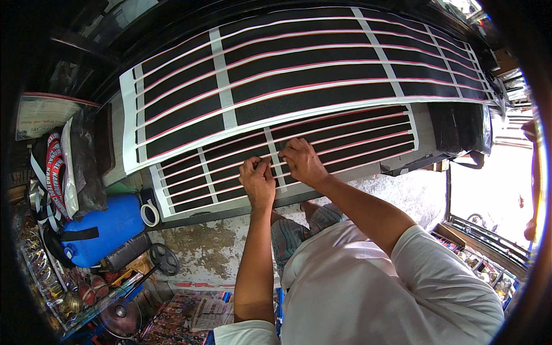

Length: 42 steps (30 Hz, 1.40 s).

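Observation:
A smaller black sheet (236, 192) lies on the table, crossed by long thin white-and-red strips and a few pale upright bands. My left hand (257, 181) is over its middle, thumb and fingertips pinched together at one of the strips. Close to its right, just past a pale band (277, 164), my right hand (305, 164) is bent down with its fingers closed at the sheet. What either set of fingertips pinches is too small to make out. Behind both hands a larger striped black sheet (305, 86) covers the far part of the smaller one.
At the table's left end hangs a roll of pale tape (150, 215) beside a blue plastic container (103, 230). A black wrapped bundle (460, 127) sits at the right end. Below left are a fan (119, 311) and a black handwheel (164, 259).

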Motion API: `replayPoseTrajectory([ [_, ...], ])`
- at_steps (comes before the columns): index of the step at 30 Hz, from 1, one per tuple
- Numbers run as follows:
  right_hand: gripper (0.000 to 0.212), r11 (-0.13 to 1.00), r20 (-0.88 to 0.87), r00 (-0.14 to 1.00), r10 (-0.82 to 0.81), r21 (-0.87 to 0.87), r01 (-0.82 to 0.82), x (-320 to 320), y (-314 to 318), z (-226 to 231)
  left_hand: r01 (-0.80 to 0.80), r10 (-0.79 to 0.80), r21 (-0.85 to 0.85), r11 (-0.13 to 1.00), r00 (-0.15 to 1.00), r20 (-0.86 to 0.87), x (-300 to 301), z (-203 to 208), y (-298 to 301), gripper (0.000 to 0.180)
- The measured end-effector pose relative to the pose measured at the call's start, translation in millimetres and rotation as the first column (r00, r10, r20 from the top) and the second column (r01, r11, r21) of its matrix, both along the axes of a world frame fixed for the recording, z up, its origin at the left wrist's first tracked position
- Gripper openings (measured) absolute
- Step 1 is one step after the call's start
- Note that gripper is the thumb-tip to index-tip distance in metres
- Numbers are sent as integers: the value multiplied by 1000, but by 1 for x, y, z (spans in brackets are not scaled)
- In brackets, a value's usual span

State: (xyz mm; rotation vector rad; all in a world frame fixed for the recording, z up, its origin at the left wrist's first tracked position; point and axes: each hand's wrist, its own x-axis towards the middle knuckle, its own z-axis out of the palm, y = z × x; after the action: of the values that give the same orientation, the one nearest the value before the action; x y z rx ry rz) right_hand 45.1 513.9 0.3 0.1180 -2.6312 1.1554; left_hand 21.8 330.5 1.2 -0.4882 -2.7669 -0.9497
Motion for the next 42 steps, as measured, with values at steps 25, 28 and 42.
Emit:
replayPoseTrajectory([
  [25, 44, 985, 88, 995, 50, 161, -64, 48, 9, 36, -102, 87, -189, 977, 992, -89, 27, -3, -27, 39],
  [28, 44, 988, 95, 994, 45, 142, -59, 52, 16, 39, -248, 239, -132, 960, 968, -79, 20, -14, -60, 43],
  [42, 46, 979, 73, 994, 77, 182, -89, 55, 14, 31, 163, -148, -288, 944, 986, 75, 37, -12, -40, 53],
])
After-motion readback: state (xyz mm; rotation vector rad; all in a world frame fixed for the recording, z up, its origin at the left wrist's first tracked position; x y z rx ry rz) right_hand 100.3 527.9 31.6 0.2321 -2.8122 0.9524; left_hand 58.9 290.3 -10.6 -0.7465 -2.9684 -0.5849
